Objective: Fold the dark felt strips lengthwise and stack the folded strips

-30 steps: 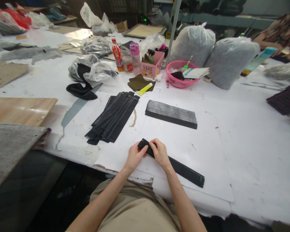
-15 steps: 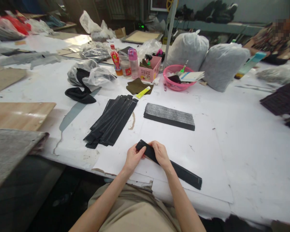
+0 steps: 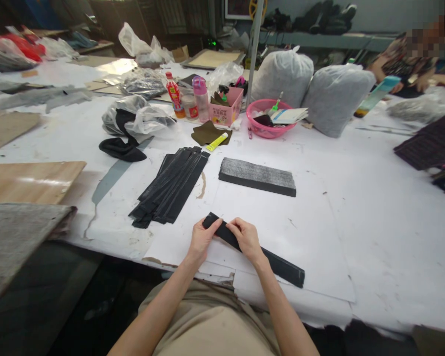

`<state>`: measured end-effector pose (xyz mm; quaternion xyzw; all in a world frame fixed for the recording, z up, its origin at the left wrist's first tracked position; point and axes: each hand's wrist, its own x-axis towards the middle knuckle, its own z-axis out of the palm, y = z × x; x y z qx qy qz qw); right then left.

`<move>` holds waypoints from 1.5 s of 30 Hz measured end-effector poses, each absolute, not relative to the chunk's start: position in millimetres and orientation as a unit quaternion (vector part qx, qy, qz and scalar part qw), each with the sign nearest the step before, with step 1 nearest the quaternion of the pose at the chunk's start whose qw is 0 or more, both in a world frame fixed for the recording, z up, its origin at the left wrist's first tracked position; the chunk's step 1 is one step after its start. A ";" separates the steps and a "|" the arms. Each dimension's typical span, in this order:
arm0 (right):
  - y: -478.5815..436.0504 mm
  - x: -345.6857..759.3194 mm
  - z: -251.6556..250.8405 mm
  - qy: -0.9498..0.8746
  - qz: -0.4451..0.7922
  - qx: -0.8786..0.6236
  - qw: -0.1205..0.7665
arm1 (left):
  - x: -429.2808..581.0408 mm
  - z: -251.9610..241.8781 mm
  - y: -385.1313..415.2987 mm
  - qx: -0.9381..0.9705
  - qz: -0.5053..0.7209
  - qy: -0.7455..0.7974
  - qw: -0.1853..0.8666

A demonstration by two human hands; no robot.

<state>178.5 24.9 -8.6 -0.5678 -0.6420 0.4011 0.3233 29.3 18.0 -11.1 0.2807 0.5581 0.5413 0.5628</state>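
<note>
A long black strip (image 3: pixel 282 267) lies slantwise near the table's front edge, its left end raised a little. My left hand (image 3: pixel 203 237) grips that end, thumb on top and fingers underneath. Just to the right, my right hand (image 3: pixel 246 238) is closed in a pinch on the strip's upper edge and covers part of its middle. Beyond my hands sits a neat stack of strips (image 3: pixel 257 175), grey on top with a black side. A looser, fanned pile of black strips (image 3: pixel 174 185) lies to the left.
Behind the piles are a yellow tube (image 3: pixel 217 142), a red bottle (image 3: pixel 175 96), a pink box (image 3: pixel 225 112), a pink basin (image 3: pixel 269 129) and stuffed bags (image 3: pixel 337 101). Boards (image 3: pixel 29 180) cover the left edge. A person (image 3: pixel 408 62) is at the far right.
My right hand's fingers have drawn into a tighter pinch, slightly farther from my left thumb. The whole view has shifted a little.
</note>
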 end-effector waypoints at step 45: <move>-63.2 289.8 -29.7 -0.737 0.034 -0.666 0.113 | -15.6 -29.1 2.3 0.853 0.104 0.510 0.016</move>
